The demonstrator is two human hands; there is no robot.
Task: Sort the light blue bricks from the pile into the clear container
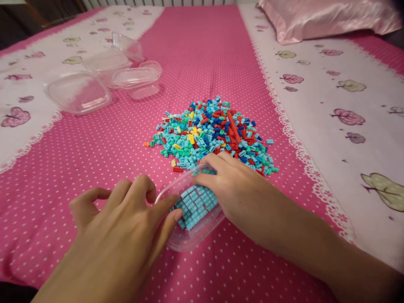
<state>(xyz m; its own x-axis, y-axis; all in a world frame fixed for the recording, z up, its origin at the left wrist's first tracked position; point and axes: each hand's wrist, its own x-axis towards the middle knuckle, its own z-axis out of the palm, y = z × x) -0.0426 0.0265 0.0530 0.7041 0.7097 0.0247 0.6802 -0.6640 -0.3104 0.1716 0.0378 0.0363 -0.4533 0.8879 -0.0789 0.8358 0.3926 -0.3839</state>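
A small clear plastic container [181,244] sits tilted across the bed in front of me. Light-blue toy bricks [197,206] lie inside it, lined up side by side in tight rows with dark pink gaps showing. My right hand [230,181] grips the container's far right end, its thumb inside the rim and its other fingertips partly hidden. Over the near left side reaches my left hand [132,223], thumb and index finger close together on the end of the brick rows, the other fingers curled above the sheet.
Just beyond the container is a heap of small bricks [202,134] in blue, red, green and yellow. A long red piece [233,126] lies on top. Several clear plastic containers [78,92] stand at the back left. A pink pillow [328,21] rests at the far right.
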